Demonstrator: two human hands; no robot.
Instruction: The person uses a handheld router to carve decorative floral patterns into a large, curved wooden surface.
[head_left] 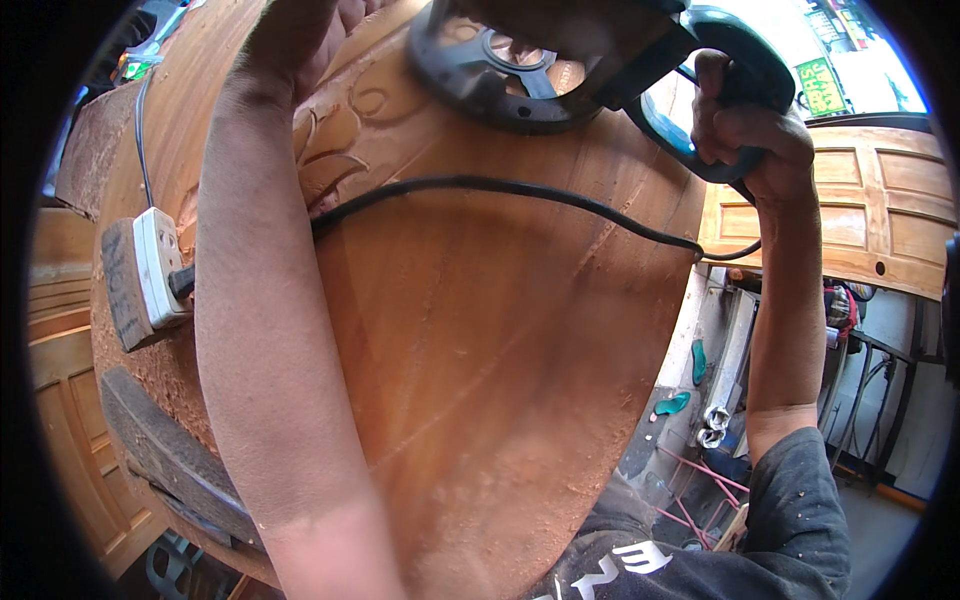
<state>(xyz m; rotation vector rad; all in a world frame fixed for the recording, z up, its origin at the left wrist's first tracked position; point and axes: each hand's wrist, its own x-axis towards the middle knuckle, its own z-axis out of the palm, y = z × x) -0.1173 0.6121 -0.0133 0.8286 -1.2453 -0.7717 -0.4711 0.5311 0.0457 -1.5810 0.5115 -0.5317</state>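
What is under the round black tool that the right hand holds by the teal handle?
Under the power tool lies the carved wooden panel, with flower carving beside it and sawdust lower down. The wood directly beneath the tool's disc is covered. The right hand grips the handle.

Smooth, sawdust-dusted carved wood panel (480, 300); matt, probably plastic power tool (560, 70); rubbery black cord (520, 195).

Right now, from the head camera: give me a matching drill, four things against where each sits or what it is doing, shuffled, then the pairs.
Things:
1. power tool
2. right hand
3. white socket block
4. black cord

Places or states:
A. lies across the carved wooden panel
B. at the panel's left edge, plug in it
C. closed around the teal handle
D. at the top of the panel, by the carving

Pairs: 1-D, 2-C, 3-B, 4-A
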